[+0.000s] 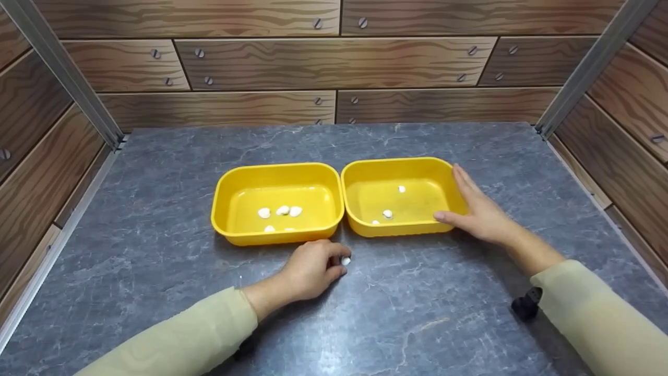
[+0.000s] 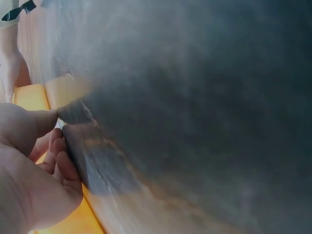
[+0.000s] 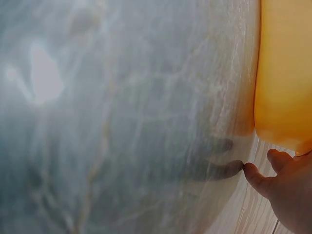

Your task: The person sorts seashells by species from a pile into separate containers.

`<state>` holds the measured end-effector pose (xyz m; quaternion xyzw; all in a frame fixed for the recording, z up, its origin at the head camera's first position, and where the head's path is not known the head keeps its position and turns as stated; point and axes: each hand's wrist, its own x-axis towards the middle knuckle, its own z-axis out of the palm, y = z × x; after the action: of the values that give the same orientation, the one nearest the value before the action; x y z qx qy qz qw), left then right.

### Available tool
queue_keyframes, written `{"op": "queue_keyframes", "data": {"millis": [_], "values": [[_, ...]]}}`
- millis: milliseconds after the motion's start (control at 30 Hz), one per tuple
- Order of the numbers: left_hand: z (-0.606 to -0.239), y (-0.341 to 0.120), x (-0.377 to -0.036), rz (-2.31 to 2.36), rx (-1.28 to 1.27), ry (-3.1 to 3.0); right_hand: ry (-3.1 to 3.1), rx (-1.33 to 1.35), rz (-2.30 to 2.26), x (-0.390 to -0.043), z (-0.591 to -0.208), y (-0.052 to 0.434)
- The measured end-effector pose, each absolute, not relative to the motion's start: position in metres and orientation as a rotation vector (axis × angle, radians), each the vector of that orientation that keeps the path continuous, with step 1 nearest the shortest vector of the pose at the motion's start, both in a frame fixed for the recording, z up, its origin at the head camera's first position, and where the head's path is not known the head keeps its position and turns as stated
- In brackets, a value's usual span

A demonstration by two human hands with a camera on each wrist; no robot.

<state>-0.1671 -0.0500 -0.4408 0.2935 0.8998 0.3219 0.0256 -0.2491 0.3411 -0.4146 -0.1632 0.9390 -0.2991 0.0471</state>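
My left hand (image 1: pixel 313 266) pinches a small white rounded piece (image 1: pixel 346 260) between thumb and fingertips, low over the table just in front of the left yellow bin (image 1: pixel 276 238). In the left wrist view, the thumb (image 2: pixel 45 121) meets the fingertips, and the piece is mostly hidden. My right hand (image 1: pixel 482 214) holds the right end of the right yellow bin (image 1: pixel 396 230), thumb over the front rim and fingers along the outer side. Several similar white pieces (image 1: pixel 264 212) lie in the left bin. Near the front and middle of the right bin are 3 more white pieces (image 1: pixel 387 214).
The two bins stand side by side, their ends close together, on a grey marbled table (image 1: pixel 407 318). Wood-patterned walls (image 1: pixel 334 62) and metal corner posts (image 1: pixel 589 73) enclose the table. A black device (image 1: pixel 527 304) sits at my right sleeve.
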Motion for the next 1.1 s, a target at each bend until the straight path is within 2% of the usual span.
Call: {"op": "queue_keyframes", "data": {"millis": [1100], "values": [[-0.4408,-0.0503,-0.1661,0.979,0.869,2.775,2.879,-0.507,-0.885,-0.2489,-0.4137,0.3400]]}}
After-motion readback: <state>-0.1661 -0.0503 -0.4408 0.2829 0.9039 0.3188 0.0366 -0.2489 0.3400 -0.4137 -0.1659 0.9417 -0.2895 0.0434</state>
